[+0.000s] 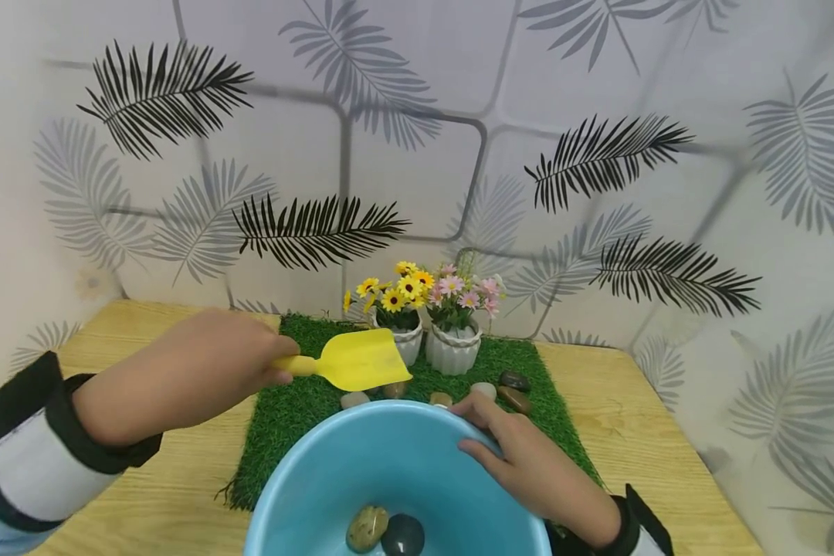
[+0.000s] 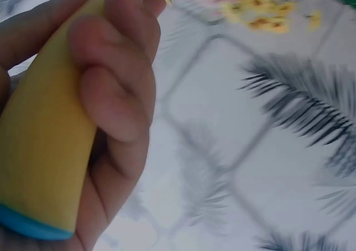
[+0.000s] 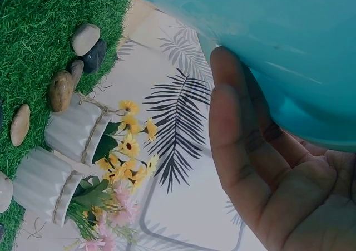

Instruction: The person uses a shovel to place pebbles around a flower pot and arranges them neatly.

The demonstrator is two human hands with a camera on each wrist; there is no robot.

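My left hand point(image 1: 229, 363) grips the handle of a yellow toy shovel point(image 1: 361, 360), its scoop pointing right above the bucket's far rim. In the left wrist view the fingers wrap round the yellow handle point(image 2: 53, 117), which ends in a blue cap. My right hand point(image 1: 521, 459) holds the rim of a light blue bucket point(image 1: 333, 436), thumb on the inner side and fingers outside. The bucket tilts toward me. Inside it lie a speckled tan stone point(image 1: 367, 528) and a dark stone point(image 1: 403, 534). The scoop's upper face shows no load.
Behind the bucket, a green turf mat point(image 1: 299, 417) lies on the wooden table point(image 1: 181, 471). Two white pots point(image 1: 453, 351) with yellow and pink flowers stand at its back. Several stones point(image 1: 514, 398) lie on the turf. A leaf-patterned wall point(image 1: 417, 177) closes off the back.
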